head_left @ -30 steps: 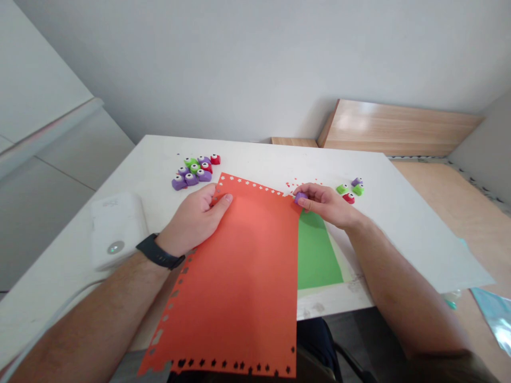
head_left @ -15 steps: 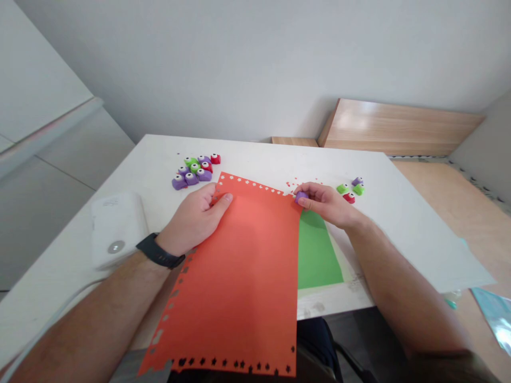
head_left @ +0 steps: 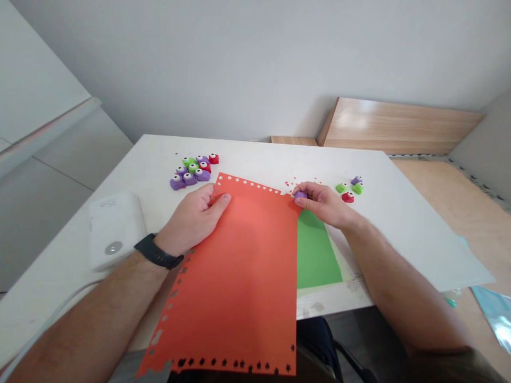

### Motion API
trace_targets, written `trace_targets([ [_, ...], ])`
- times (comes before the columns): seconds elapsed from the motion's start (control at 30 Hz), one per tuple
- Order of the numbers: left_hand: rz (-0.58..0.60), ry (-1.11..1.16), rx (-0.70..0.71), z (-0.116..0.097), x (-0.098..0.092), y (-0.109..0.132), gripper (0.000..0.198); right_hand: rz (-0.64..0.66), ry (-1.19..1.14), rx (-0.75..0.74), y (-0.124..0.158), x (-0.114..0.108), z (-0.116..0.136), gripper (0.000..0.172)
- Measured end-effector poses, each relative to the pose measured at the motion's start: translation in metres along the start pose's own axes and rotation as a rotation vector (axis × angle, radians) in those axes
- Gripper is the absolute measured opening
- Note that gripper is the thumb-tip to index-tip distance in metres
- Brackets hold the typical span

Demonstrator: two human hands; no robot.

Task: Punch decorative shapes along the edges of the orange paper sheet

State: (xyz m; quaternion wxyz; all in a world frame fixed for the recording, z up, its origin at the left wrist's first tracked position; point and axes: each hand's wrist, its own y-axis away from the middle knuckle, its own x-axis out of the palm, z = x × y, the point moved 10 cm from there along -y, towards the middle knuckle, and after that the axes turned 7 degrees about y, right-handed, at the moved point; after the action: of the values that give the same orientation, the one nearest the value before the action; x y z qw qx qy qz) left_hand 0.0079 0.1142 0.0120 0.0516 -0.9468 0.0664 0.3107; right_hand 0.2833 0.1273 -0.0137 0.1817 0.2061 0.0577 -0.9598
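My left hand [head_left: 199, 213] grips the left edge of an orange sheet of paper [head_left: 243, 271], thumb on top. Small shaped holes run along the sheet's top, left and bottom edges; a few sit low on its right edge. In my right hand [head_left: 323, 202] is a small purple craft punch [head_left: 300, 197], pinched between thumb and fingers at the sheet's top right corner. Whether its jaw is pressed down is hidden. Under the orange sheet lies a green sheet [head_left: 317, 255].
Several purple, green and red punches [head_left: 192, 168] cluster at the back left of the white table [head_left: 255, 154]. More punches [head_left: 348, 197] stand at the right. Red paper bits [head_left: 294, 182] lie behind my right hand. A white device [head_left: 115, 229] with a cable sits at left.
The view has shifted very slightly. Both hands keep their hold on the orange sheet and the purple punch, with no other visible movement.
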Motion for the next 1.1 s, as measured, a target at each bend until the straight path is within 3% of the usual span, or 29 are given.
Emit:
trace_targets([
  [0.23, 0.039, 0.086, 0.023, 0.000, 0.005, 0.001, 0.029, -0.019, 0.068, 0.007, -0.005, -0.003, -0.008, 0.031],
  [0.43, 0.064, 0.187, 0.012, -0.004, 0.009, 0.002, 0.032, -0.110, 0.049, -0.011, -0.005, -0.010, -0.005, 0.036],
  [1.1, 0.051, 0.187, 0.028, -0.006, 0.005, 0.002, 0.031, -0.230, -0.182, 0.068, -0.003, -0.023, -0.009, 0.038],
])
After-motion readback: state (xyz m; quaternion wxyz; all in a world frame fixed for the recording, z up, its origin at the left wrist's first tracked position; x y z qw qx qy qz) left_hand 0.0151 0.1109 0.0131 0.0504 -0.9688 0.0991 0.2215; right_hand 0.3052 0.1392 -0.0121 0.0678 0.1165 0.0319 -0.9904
